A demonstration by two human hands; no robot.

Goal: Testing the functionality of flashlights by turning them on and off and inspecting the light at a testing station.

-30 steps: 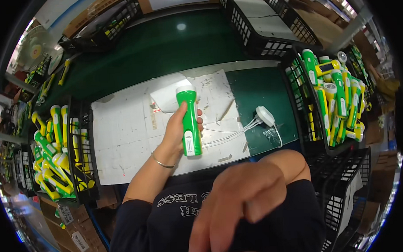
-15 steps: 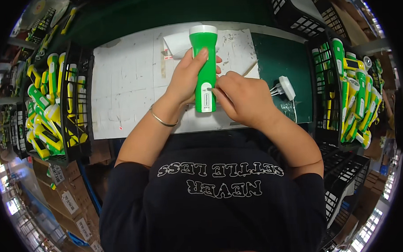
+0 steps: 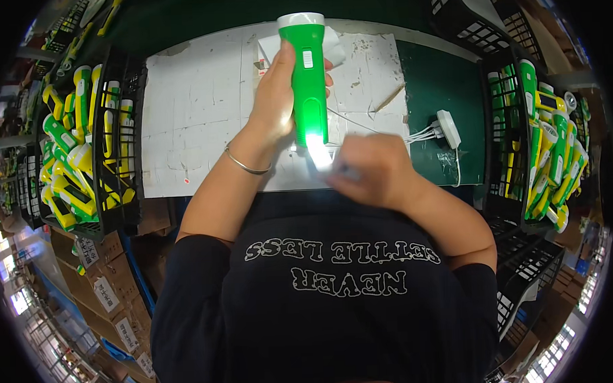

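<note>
A green flashlight [image 3: 305,83] with a white head stands out over the white board, its head end pointing away from me. My left hand [image 3: 276,91] is wrapped round its body, the thumb along the left side, leaving a white slide switch [image 3: 308,60] uncovered. At the near end of the handle a white piece [image 3: 320,156] juts out toward me, brightly lit, and throws a glow on the handle and my left wrist. Close beside that piece is my right hand [image 3: 370,165], curled and smeared by motion. A small grey patch shows at its fingertips, too blurred to name.
The worn white board [image 3: 196,114] lies on a green table. At right stand a white plug adapter [image 3: 447,129] with cords and a thin brown stick [image 3: 389,97]. Black crates [image 3: 110,164] [image 3: 504,144] of green and yellow flashlights flank me.
The white panel that lay flush on the handle now sticks out and glows. My right hand has moved toward me, off the handle. My left thumb has shifted left, baring the switch.
</note>
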